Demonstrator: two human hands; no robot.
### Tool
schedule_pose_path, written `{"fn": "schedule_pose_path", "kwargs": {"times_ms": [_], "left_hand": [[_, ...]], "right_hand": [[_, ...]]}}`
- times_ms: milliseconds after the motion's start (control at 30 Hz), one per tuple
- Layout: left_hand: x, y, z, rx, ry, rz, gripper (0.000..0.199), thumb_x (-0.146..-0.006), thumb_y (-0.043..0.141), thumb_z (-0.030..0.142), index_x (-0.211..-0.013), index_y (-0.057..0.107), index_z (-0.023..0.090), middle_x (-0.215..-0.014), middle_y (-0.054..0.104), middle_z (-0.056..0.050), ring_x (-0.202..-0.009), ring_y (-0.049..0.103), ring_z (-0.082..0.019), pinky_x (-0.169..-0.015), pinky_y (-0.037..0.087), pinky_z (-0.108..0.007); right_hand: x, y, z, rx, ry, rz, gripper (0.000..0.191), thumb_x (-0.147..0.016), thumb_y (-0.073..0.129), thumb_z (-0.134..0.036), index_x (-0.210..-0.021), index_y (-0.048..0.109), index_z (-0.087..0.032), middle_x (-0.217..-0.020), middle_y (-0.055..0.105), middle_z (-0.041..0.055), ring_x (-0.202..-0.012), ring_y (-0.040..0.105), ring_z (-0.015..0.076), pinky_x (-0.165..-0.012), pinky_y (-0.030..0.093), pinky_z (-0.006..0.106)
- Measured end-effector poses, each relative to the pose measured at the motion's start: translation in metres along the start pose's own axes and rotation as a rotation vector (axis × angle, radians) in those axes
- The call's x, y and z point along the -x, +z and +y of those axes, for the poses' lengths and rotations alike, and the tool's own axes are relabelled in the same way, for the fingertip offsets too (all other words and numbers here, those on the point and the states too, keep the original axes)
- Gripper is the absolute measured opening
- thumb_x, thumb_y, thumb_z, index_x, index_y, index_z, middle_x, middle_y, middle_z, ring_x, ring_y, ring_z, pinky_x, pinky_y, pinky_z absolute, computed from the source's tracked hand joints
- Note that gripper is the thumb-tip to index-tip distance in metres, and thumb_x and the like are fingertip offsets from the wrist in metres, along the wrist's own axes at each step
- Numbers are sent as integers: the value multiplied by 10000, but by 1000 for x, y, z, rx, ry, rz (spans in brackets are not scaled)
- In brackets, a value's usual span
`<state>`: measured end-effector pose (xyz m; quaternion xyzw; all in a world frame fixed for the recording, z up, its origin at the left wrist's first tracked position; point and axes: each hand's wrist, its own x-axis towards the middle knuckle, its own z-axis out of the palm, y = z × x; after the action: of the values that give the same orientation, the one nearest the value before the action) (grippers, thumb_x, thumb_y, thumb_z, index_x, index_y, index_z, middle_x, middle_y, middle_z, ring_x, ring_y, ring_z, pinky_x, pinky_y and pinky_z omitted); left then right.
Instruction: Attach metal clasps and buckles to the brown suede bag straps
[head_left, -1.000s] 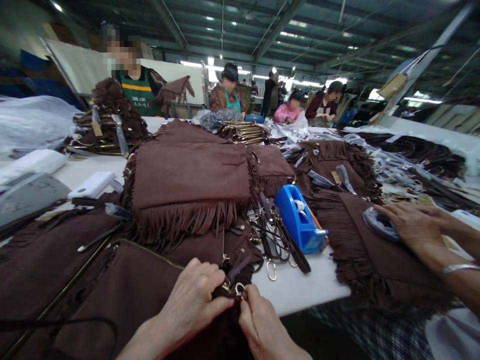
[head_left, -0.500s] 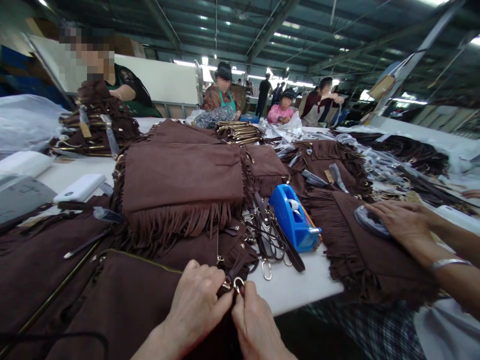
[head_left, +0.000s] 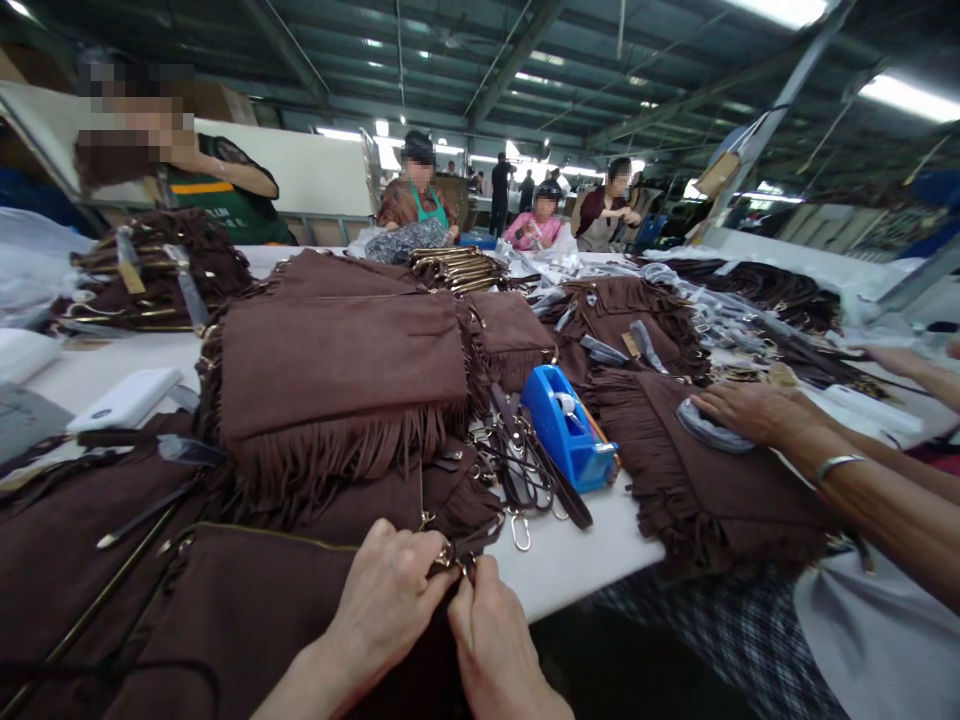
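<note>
Head view shows the left hand (head_left: 390, 600) and right hand (head_left: 487, 640) pinched together on the metal clasp (head_left: 450, 556) at the corner of the brown suede bag (head_left: 247, 620), a fastening step likely needing steady fingertip pressure next.

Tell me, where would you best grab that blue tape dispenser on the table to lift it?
Take the blue tape dispenser across its two flat sides near the taller rounded back end, coming down from above. The sides look broad and parallel there, while the low front end holds the cutter. Straps crowd its left side, so a sideways approach looks awkward.
</note>
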<state>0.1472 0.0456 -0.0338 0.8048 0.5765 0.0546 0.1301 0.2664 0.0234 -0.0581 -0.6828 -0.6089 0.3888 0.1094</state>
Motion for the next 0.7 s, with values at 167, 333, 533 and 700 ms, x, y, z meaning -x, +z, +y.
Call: {"fn": "schedule_pose_path", "kwargs": {"times_ms": [167, 333, 533, 700], "left_hand": [[-1, 5, 0, -2, -3, 74, 235, -862, 501, 290, -671, 576, 176, -657, 642, -24, -643, 539, -202, -641, 286, -322], [-1, 10, 2, -2, 15, 200, 220, -830, 540, 273, -634, 568, 177, -606, 626, -17, -605, 533, -194, -618, 284, -312], [-2, 23, 5, -15, 99, 445, 218, -776, 562, 198, -564, 517, 180, -521, 570, 8, -519, 486, -154, -593, 278, -297], [-2, 37, 11, 31, 101, 566, 251, -772, 535, 162, -531, 469, 181, -512, 545, 9, -518, 456, -151, -606, 294, -296]], "right_hand": [[0, 3, 0, -31, -31, 53, 224, -862, 272, -92, -909, 489, -128, -892, 668, 180, -853, 641, 299, -640, 334, 327], [2, 1, 2, -111, -5, 18, 205, -897, 251, -171, -919, 453, -146, -908, 653, 174, -853, 626, 280, -670, 360, 335], [6, 3, 13, -304, -143, 23, 238, -896, 218, -299, -855, 427, -193, -863, 601, 118, -790, 580, 223, -704, 404, 338], [9, 6, 21, -333, -174, 59, 271, -879, 193, -355, -819, 414, -209, -816, 574, 96, -730, 544, 209, -675, 393, 340]]}}
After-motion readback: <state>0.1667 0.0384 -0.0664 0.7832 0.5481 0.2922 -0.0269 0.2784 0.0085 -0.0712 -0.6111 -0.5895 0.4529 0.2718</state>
